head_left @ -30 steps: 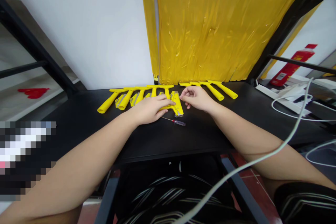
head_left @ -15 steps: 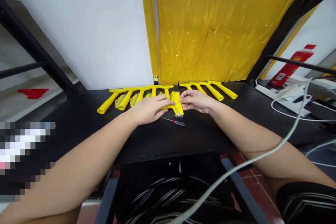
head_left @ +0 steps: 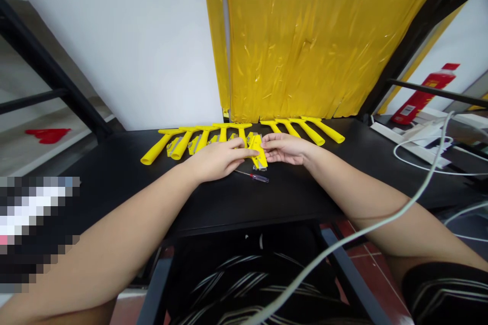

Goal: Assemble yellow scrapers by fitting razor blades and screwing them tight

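Note:
My left hand [head_left: 221,158] is closed round the handle of a yellow scraper [head_left: 258,151], its index finger lying along the head. The scraper's wide head has metal parts and points right. At the head's right edge, the thumb and fingers of my right hand [head_left: 284,149] pinch together on it. Just below the two hands, a small screwdriver [head_left: 260,178] with a dark clear handle lies on the black table [head_left: 244,208]. My left hand covers most of the scraper's handle and part of the screwdriver's shaft.
Behind my hands lie several yellow T-shaped handles [head_left: 157,148], with yellow and metal heads [head_left: 174,147] between the left ones. More handles [head_left: 312,133] lie at right. A white cable [head_left: 343,240] crosses before my right arm. A red bottle [head_left: 423,96] stands at right.
My left index finger has stretched slightly farther right over the scraper's head. The scraper and both hands stay in nearly the same place.

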Available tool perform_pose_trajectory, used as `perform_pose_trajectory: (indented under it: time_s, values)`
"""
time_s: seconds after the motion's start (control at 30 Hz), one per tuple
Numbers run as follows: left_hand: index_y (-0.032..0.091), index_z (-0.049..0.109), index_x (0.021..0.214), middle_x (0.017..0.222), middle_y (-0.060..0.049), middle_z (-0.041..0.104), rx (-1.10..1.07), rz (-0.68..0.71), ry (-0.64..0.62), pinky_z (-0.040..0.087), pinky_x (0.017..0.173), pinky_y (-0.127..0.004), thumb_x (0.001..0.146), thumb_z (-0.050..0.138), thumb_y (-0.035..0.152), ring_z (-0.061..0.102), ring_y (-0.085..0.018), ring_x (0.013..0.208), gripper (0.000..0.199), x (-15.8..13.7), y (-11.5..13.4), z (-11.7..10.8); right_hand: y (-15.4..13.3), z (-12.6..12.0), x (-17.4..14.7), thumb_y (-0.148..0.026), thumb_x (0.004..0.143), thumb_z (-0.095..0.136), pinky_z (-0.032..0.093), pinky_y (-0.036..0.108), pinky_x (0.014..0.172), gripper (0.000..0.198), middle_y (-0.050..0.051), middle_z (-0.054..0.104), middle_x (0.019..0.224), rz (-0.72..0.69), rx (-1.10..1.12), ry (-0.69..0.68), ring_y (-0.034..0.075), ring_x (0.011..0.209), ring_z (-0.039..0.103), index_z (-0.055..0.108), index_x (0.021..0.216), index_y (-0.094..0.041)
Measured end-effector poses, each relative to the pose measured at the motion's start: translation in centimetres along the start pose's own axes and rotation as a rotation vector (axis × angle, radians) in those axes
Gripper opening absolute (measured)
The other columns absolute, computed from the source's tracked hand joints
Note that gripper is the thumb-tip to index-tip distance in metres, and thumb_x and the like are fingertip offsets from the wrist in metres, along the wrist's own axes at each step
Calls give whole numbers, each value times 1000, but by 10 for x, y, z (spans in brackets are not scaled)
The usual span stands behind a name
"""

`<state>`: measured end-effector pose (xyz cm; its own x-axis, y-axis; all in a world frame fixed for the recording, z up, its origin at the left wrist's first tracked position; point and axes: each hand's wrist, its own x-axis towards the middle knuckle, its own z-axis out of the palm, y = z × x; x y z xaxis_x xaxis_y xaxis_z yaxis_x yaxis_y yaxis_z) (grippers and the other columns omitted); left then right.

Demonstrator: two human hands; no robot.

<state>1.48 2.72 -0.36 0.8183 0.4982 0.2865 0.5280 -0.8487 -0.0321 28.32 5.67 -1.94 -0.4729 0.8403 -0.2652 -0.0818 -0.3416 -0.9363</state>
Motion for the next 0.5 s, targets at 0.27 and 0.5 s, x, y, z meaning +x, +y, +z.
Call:
perform_pose_trajectory:
  time_s: [0.27, 0.5]
  values:
    - [34, 66, 145, 121, -6, 66, 28, -5, -12, 53, 81, -29, 107, 49, 25, 66, -17, 93, 43, 0, -2, 3, -1, 1, 0, -9, 99, 68, 67, 22, 62, 14, 2, 70, 73, 57, -38, -4, 11, 61, 72, 61, 89, -17]
    - [33, 66, 145, 119, -6, 65, 57, -13, -30, 52, 78, -29, 107, 49, 25, 65, -17, 90, 42, 1, 0, 1, -1, 1, 1, -14, 98, 71, 67, 22, 59, 15, 2, 70, 73, 71, -62, -3, 12, 60, 71, 61, 89, -17]
